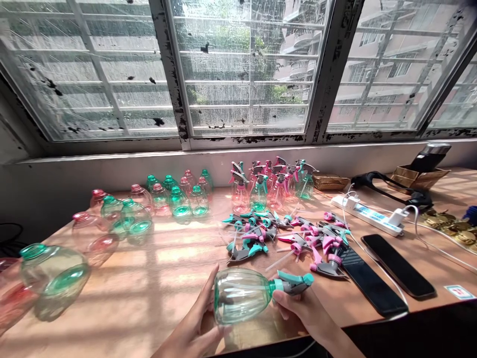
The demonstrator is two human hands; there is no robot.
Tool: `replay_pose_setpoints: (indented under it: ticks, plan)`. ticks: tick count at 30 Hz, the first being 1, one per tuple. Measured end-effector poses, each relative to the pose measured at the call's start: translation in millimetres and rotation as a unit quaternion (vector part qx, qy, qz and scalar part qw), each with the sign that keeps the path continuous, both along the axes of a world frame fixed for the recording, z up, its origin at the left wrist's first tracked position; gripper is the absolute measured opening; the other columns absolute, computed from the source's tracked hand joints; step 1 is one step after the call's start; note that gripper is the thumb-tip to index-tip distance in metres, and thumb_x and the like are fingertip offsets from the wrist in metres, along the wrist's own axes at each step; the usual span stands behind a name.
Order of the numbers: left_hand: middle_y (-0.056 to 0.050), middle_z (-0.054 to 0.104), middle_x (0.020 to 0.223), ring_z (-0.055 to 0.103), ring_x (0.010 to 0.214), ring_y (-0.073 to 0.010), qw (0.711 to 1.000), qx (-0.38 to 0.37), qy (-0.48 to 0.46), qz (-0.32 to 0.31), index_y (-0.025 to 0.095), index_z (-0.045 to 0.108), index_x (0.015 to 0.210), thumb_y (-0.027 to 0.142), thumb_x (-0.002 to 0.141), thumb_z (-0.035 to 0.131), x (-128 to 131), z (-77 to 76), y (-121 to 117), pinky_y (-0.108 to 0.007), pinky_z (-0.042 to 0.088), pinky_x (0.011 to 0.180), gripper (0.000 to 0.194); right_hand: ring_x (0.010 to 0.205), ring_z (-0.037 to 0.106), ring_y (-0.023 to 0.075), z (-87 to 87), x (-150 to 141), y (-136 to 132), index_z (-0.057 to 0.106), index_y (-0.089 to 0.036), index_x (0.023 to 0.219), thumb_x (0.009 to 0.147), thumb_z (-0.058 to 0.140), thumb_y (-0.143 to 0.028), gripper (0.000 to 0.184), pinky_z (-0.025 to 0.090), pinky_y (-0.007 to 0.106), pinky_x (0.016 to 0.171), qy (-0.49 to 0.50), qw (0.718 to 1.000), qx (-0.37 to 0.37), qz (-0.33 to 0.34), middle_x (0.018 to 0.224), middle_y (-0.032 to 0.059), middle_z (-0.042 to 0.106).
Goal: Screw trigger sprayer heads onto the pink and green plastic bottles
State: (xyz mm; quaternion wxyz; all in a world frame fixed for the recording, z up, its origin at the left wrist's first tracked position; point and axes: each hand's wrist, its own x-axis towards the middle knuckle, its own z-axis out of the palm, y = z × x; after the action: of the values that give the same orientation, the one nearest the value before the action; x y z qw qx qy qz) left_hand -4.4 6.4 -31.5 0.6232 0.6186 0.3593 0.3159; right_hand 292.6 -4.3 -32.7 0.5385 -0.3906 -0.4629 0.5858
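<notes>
While the left hand [194, 320] cups the green bottle [242, 297] sideways above the table [149, 293] — right hand [307, 309] gripping its spray head [296, 282] near the collar — a crooked twist could cross the threads.

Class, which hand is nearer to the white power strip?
Right. The right hand grips the spray head, on the side towards the power strip; the left hand cups the held bottle at its base, farther away.
</notes>
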Motion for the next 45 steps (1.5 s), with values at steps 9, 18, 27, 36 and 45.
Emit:
replay_pose_setpoints:
  ticks: [9,18,27,36,45]
  plan:
    - [-0.001,0.03,0.18,0.021,0.167,-0.0353,1.0,-0.023,-0.017,0.0,0.036,0.002,0.172,0.053,0.095,0.076,-0.7,2.4,-0.7,-0.043,0.023,0.135,0.108,0.053,0.049,0.0112,-0.6,0.4,1.5,0.066,-0.02,0.079,0.079,0.089,-0.061,0.047,0.042,0.027,0.054,0.011,1.0,0.004,0.016,0.069,-0.0016,0.066]
    - [0.009,0.015,0.183,0.012,0.169,-0.0329,1.0,-0.019,-0.023,0.005,0.047,0.013,0.17,0.045,0.095,0.079,-2.4,-10.5,3.2,-0.043,0.022,0.136,0.099,0.053,0.048,0.0125,0.7,1.9,1.1,0.068,-0.02,0.076,0.082,0.086,-0.064,0.048,0.042,0.029,0.055,-0.022,1.0,0.008,-0.001,0.058,-0.0046,0.058]
    - [0.004,0.011,0.183,0.008,0.169,-0.0335,1.0,-0.017,-0.01,-0.006,0.041,0.0,0.17,0.052,0.097,0.074,-5.5,-7.1,2.8,-0.047,0.017,0.136,0.104,0.052,0.049,0.012,1.2,1.8,1.9,0.068,-0.019,0.076,0.081,0.087,-0.062,0.047,0.042,0.029,0.055,-0.013,1.0,0.01,0.008,0.066,-0.0018,0.063]
    - [0.0,0.03,0.18,0.022,0.166,-0.0349,1.0,-0.008,-0.008,-0.005,0.036,0.024,0.17,0.053,0.098,0.072,-4.9,-1.5,1.2,-0.048,0.021,0.136,0.088,0.053,0.05,0.0133,4.8,0.5,-0.2,0.069,-0.02,0.079,0.078,0.089,-0.065,0.049,0.044,0.029,0.055,-0.019,1.0,-0.014,-0.016,0.056,-0.0049,0.058]
    - [0.003,0.033,0.179,0.021,0.166,-0.036,0.999,-0.046,-0.023,0.003,0.043,0.007,0.171,0.047,0.092,0.082,4.6,13.5,-3.8,-0.041,0.026,0.134,0.109,0.052,0.051,0.0117,-4.5,4.3,4.2,0.07,-0.02,0.09,0.078,0.089,-0.065,0.05,0.043,0.028,0.056,-0.01,0.999,-0.029,-0.011,0.063,-0.003,0.065]
